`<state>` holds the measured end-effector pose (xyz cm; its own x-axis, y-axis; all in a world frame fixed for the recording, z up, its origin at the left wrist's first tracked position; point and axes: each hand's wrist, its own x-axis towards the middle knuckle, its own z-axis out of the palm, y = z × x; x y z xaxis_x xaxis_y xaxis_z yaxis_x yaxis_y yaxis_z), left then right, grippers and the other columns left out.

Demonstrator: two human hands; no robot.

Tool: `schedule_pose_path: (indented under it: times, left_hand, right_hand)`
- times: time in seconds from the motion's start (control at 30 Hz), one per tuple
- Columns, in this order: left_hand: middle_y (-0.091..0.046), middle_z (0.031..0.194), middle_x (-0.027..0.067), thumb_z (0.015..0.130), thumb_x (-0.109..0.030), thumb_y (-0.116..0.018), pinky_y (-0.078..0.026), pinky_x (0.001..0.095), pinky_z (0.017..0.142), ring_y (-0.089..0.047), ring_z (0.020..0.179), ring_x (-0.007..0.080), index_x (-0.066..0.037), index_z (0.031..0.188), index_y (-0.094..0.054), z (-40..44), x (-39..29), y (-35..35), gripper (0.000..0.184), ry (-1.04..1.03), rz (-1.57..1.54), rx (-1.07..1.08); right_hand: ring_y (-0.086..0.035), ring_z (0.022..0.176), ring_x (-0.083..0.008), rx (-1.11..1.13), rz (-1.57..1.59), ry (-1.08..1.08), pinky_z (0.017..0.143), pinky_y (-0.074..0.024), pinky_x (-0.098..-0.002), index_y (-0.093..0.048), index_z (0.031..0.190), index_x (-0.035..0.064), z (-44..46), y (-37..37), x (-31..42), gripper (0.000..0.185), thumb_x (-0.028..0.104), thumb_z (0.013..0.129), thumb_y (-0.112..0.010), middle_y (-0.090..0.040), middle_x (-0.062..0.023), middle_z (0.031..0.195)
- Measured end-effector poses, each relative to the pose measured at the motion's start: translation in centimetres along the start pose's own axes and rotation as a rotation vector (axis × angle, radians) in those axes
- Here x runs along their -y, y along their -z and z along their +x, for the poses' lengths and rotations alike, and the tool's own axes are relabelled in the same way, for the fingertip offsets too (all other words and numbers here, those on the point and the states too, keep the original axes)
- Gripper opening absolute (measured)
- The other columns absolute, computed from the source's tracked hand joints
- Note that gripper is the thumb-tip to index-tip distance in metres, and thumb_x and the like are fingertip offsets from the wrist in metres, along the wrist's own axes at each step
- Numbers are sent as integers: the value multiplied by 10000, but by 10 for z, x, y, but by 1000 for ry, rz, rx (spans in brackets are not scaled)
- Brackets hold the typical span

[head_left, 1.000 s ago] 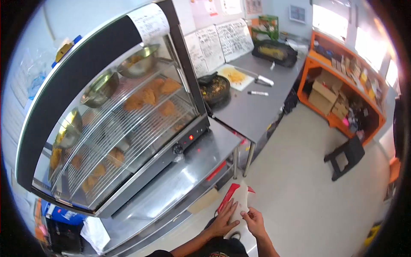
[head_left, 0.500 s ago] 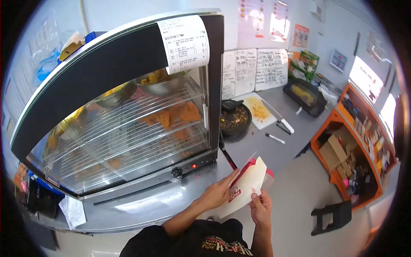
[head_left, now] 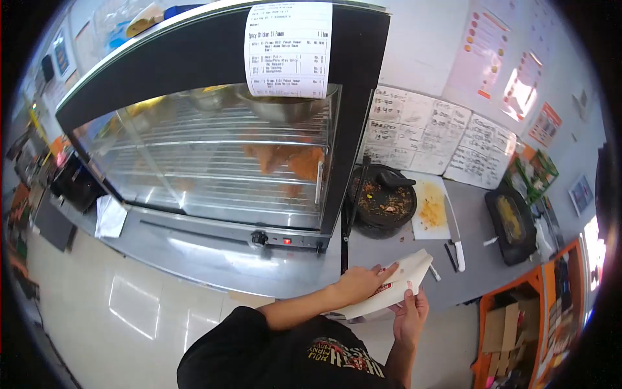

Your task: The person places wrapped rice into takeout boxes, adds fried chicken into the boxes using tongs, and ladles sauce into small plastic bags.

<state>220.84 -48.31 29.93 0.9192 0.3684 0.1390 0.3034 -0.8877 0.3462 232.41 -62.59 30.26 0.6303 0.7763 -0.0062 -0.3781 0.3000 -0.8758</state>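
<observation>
From left, faces a glass cabinet (head_left: 207,165) with a receipt (head_left: 288,52) hung on its frame, then lays the left hand (head_left: 363,285), fingers nearly straight, across the face of a printed paper (head_left: 396,292) near the counter (head_left: 476,279), this side of a black mortar (head_left: 382,209). Pinches that paper's edge between thumb and fingers of the right hand (head_left: 410,314). Has, farther right, a white board (head_left: 443,223), a knife (head_left: 460,256) and a black pan (head_left: 518,249).
</observation>
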Motion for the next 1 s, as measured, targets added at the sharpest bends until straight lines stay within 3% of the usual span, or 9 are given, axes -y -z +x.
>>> schedule_pose_path:
  times: [0.2,0.27,0.37,0.47,0.57,0.67,0.77,0.87,1.0]
  left_hand:
    - [-640,1232,194,913,-249,-583,-592,456,619,-727,736,364,-184,1590,-212,27,8,-4,775,185,85,87]
    - [-644,1236,187,913,-239,-579,-593,451,629,-726,741,367,-196,1592,-209,28,17,-6,774,163,117,75]
    - [-680,1178,154,906,-180,-547,-592,435,627,-730,758,336,-275,1578,-261,31,36,0,736,167,127,71]
    - [-729,934,143,901,-109,-502,-579,473,674,-729,795,338,-335,1450,-495,32,57,-1,595,249,209,24]
    - [-722,965,168,890,-93,-530,-561,464,766,-705,870,356,-237,1278,-662,35,74,10,435,233,190,8]
    - [-725,953,141,862,-67,-568,-567,467,751,-706,865,354,-216,1220,-692,39,75,17,407,270,197,4]
    - [-725,921,143,870,-97,-595,-562,478,751,-705,882,354,-200,1191,-704,42,71,21,354,310,187,7]
    - [-728,928,141,874,-126,-616,-560,483,748,-704,886,356,-193,1179,-704,43,77,18,325,347,175,-8]
    - [-727,1004,141,874,-160,-643,-549,489,799,-687,924,357,-194,1195,-703,47,78,20,328,382,84,-34]
  right_hand:
    - [-713,967,-267,97,89,-36,741,-652,-435,-535,1289,-39,24,16,32,324,124,1009,-537,-658,-174,1176]
    - [-704,990,-268,-23,100,-23,759,-640,-415,-536,1295,-35,33,35,44,333,131,1007,-543,-652,-170,1193]
    - [-687,1024,-261,-128,59,63,798,-612,-383,-540,1302,-28,47,74,69,342,142,1005,-550,-646,-160,1211]
    - [-663,1059,-239,-285,19,144,829,-578,-363,-548,1294,-20,62,93,88,343,166,1005,-559,-640,-151,1223]
    - [-660,1027,-234,-357,-93,90,771,-566,-359,-542,1301,-17,91,128,80,347,148,996,-553,-636,-144,1189]
    - [-674,945,-260,-331,-111,61,735,-602,-385,-360,1454,-2,122,126,58,516,113,983,-537,-608,-175,1206]
    - [-675,917,-291,-247,-28,-33,758,-625,-439,-226,1504,-4,154,127,25,626,84,969,-539,-586,-186,1107]
    - [-679,902,-328,-355,-43,-61,778,-632,-471,-202,1507,12,179,114,9,654,76,960,-553,-534,-173,1008]
    - [-685,895,-354,-273,-33,-97,774,-630,-473,-223,1505,42,206,116,-5,654,91,954,-573,-488,-159,988]
